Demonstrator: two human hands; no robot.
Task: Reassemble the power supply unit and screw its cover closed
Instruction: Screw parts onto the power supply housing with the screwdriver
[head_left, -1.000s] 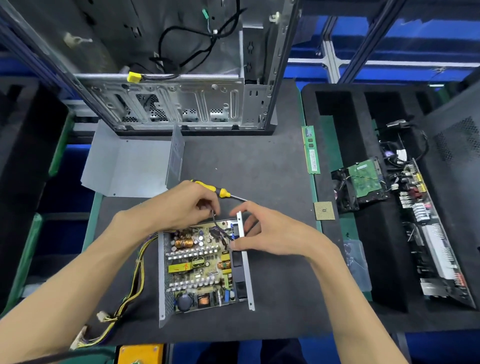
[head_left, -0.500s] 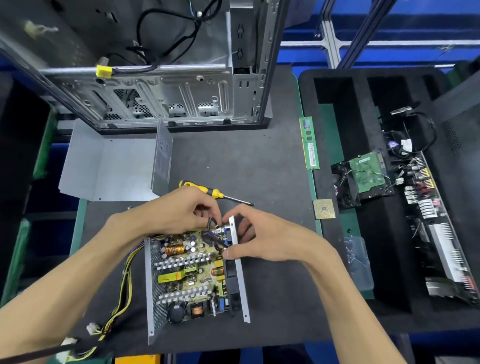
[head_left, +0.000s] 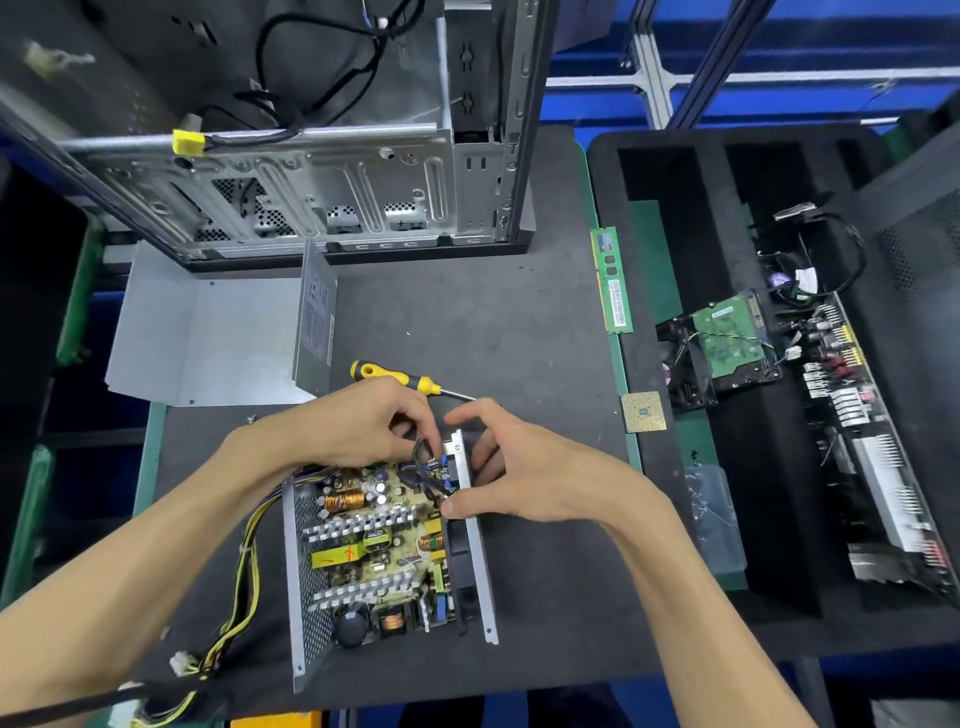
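The open power supply unit (head_left: 384, 561) lies on the dark mat with its circuit board, coils and heat sinks exposed. Its yellow and black cable bundle (head_left: 244, 587) trails off to the lower left. My left hand (head_left: 363, 421) pinches the dark wires at the board's far right corner. My right hand (head_left: 519, 473) holds the unit's right side wall (head_left: 475, 561), thumb on the inner edge and fingers behind it. The grey bent cover (head_left: 208, 338) lies apart at the upper left. A yellow-handled screwdriver (head_left: 400, 382) rests just beyond my hands.
An empty computer case (head_left: 322, 171) stands at the back. A green memory stick (head_left: 613, 280) and a processor chip (head_left: 644, 413) lie at the mat's right edge. The black foam tray (head_left: 675, 171) on the right holds a hard drive, fan and motherboard. A screw bag (head_left: 711, 514) lies beside it.
The view has shifted, so everything sits lower and further left. My right fingers have spread apart around the side wall. My left hand stays on the wires.
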